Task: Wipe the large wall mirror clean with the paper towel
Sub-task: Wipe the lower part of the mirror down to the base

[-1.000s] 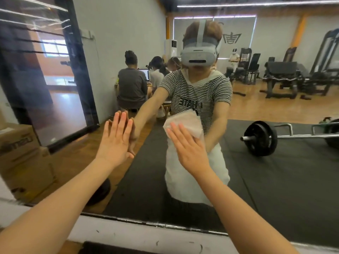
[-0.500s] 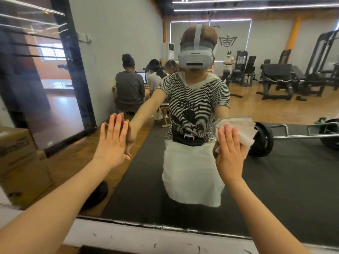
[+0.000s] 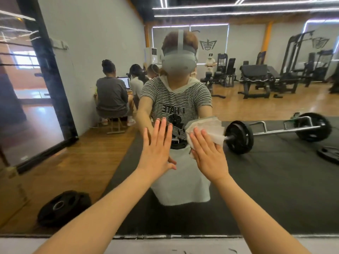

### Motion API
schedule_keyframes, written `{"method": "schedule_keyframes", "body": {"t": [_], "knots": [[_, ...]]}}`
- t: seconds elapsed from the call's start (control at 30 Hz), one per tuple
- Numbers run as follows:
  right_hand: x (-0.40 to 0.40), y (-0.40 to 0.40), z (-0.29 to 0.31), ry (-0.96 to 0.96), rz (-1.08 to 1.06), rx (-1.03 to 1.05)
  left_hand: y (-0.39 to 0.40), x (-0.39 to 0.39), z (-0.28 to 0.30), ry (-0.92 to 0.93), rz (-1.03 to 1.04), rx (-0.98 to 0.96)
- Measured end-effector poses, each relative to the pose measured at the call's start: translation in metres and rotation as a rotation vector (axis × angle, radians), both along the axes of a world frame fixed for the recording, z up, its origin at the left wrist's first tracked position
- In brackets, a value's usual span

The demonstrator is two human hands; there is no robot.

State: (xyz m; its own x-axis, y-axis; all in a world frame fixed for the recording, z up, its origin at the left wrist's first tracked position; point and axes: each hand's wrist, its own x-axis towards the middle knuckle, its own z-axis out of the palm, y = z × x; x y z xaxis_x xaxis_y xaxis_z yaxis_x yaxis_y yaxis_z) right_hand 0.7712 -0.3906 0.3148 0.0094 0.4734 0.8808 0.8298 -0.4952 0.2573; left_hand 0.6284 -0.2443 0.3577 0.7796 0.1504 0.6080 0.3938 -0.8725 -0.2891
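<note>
The mirror (image 3: 275,171) fills nearly the whole frame, its bottom edge along the lower border. I press one paper towel (image 3: 207,127) flat to the glass at centre with my right hand (image 3: 209,158), fingers (image 3: 197,138) straight; the towel pokes out above and right of the fingertips. My left hand (image 3: 156,151), spread flat, rests just beside it, holding nothing. Unwiped glass probably lies either way.

Both flat hands on the wall mirror (image 3: 275,171), right hand (image 3: 209,154) over paper towel (image 3: 211,127), left hand (image 3: 156,151) bare
</note>
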Motion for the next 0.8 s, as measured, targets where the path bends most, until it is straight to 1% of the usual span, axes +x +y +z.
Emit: {"method": "schedule_keyframes", "body": {"t": [0.07, 0.1, 0.17, 0.23, 0.3, 0.37, 0.4, 0.43, 0.47, 0.53, 0.6, 0.7, 0.8], "knots": [[0.016, -0.017, -0.001, -0.075, 0.014, -0.043, 0.002, 0.006, -0.003, -0.036, 0.007, -0.021], [0.026, -0.029, -0.002, -0.077, 0.005, -0.041, 0.004, 0.006, -0.005, -0.044, -0.001, -0.018], [0.046, -0.060, -0.007, -0.025, -0.036, 0.026, 0.010, 0.005, -0.006, -0.051, -0.020, 0.002], [0.058, -0.086, -0.011, 0.050, -0.100, 0.108, 0.008, 0.006, -0.006, -0.050, -0.032, 0.006], [0.056, -0.088, -0.015, 0.151, -0.138, 0.218, 0.005, 0.007, -0.005, -0.044, -0.035, -0.018], [0.039, -0.065, -0.014, 0.333, -0.148, 0.404, 0.002, 0.008, -0.005, -0.053, -0.025, -0.025], [0.027, -0.047, -0.013, 0.396, -0.133, 0.452, 0.001, 0.008, -0.005, -0.064, -0.020, -0.017], [0.013, -0.027, -0.012, 0.405, -0.101, 0.425, 0.000, 0.009, -0.006, -0.075, -0.020, -0.005], [-0.002, -0.009, -0.013, 0.342, -0.064, 0.330, 0.000, 0.009, -0.006, -0.086, -0.029, 0.004], [-0.026, 0.020, -0.022, 0.111, 0.019, 0.071, 0.002, 0.009, -0.006, -0.098, -0.056, 0.019], [-0.023, 0.027, -0.026, -0.045, 0.108, -0.057, 0.006, 0.007, -0.008, -0.102, -0.074, 0.039], [0.008, 0.000, -0.023, -0.165, 0.055, -0.155, 0.007, 0.007, -0.008, -0.105, -0.070, 0.050], [0.034, -0.043, -0.027, -0.172, -0.010, -0.103, 0.003, 0.008, -0.008, -0.116, -0.061, 0.043]]}}
